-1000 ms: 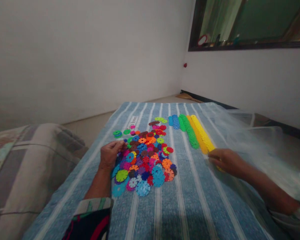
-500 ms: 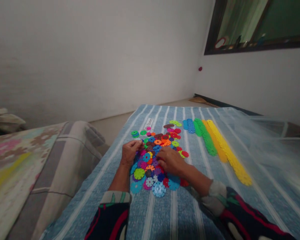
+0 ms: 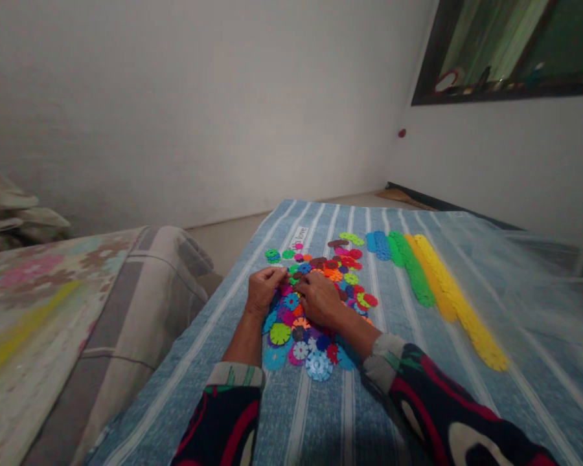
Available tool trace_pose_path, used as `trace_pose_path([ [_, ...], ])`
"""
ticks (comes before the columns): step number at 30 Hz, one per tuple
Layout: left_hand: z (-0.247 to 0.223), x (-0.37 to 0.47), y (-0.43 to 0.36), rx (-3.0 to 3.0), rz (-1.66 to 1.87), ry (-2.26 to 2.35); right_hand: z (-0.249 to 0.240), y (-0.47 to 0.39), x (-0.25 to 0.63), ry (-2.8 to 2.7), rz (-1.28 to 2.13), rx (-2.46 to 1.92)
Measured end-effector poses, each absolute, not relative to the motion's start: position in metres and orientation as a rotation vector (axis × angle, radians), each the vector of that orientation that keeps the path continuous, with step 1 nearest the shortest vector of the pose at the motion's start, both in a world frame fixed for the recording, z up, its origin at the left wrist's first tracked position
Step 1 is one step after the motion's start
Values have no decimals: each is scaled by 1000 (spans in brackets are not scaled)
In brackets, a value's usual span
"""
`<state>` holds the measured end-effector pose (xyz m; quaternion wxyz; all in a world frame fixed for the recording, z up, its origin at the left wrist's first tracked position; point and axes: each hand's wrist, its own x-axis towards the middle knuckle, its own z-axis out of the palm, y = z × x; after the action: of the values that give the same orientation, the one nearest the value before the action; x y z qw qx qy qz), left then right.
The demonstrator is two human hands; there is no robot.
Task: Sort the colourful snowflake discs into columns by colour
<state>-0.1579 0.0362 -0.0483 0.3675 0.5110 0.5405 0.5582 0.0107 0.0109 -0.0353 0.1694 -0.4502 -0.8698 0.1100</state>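
Observation:
A heap of notched plastic snowflake discs point(image 3: 300, 323) in many colours lies on the striped cloth. My left hand point(image 3: 265, 290) is at the heap's left edge, thumb and fingertips pinched together; whatever is between them is too small to make out. Close beside it, my right hand point(image 3: 320, 299) reaches over the middle of the heap with curled fingers, and its fingertips hide what they grip. A lime disc point(image 3: 280, 334) and a large pale blue disc point(image 3: 319, 366) lie on the near side.
To the right, discs are laid in overlapping rows: blue point(image 3: 381, 246), green point(image 3: 418, 278), orange point(image 3: 434, 288) and yellow point(image 3: 466, 304). Clear plastic sheeting point(image 3: 529, 272) covers the right side. A checked cloth-covered surface point(image 3: 160, 291) stands at the left.
My right hand has moved away from me and left over the heap, closer to my left hand. The whole view has shifted slightly, so things appear further right.

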Motion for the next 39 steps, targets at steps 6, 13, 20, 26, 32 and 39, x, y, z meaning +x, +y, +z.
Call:
trace_pose_path([
  [6,-47,-158,36,1311,1425,1394,-34,8,9,-2456,268,-1329],
  [13,-46,-157,36,1307,1416,1398,-38,11,5,-2322,368,-1326],
  [20,-42,-155,34,1320,1408,1430,-32,15,15,-2071,516,-1425],
  [26,-36,-153,33,1285,1405,1422,-18,14,64,-1894,562,-1367],
  [32,-36,-159,43,1280,1386,1451,-3,0,174,-1907,481,-1369],
  [39,-37,-161,50,1215,1394,1462,8,-58,297,-2008,486,-1568],
])
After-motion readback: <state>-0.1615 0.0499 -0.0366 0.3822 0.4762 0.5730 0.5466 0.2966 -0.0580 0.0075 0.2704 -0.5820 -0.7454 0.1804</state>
